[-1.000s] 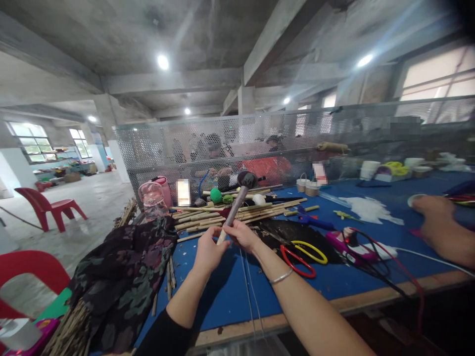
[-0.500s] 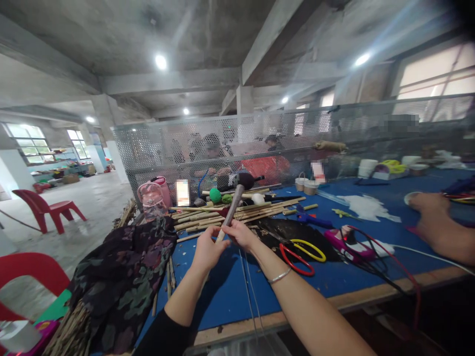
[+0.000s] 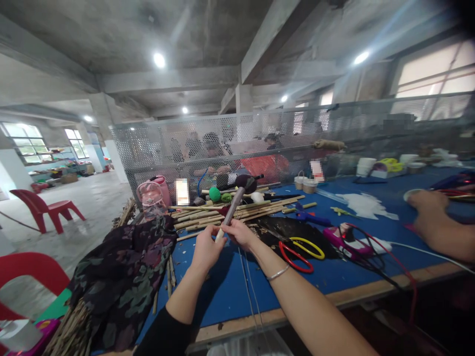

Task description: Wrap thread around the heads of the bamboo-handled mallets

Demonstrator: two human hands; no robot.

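A stick wrapped in grey-brown material point(image 3: 233, 205) slants up and away over the blue table, its pale lower end between my hands. My left hand point(image 3: 208, 247) is closed round that pale end. Just above it, my right hand point(image 3: 240, 233) pinches the wrapped part; a silver bracelet sits on that wrist. Thin pale strands point(image 3: 249, 287) hang below my hands to the table's front edge. Beyond the stick lies a pile of bamboo sticks point(image 3: 200, 217). Scissors with red and yellow handles point(image 3: 302, 252) rest on black cloth right of my right hand.
Dark patterned cloth point(image 3: 122, 277) covers the table's left side. Green balls point(image 3: 214, 194) and a pink bag point(image 3: 152, 198) stand by the mesh partition point(image 3: 178, 143). A magenta power strip point(image 3: 345, 244) with cables lies right. At far right is another person's arm point(image 3: 441, 227).
The whole view has shifted very slightly. Both hands keep almost the same place and hold on the stick.
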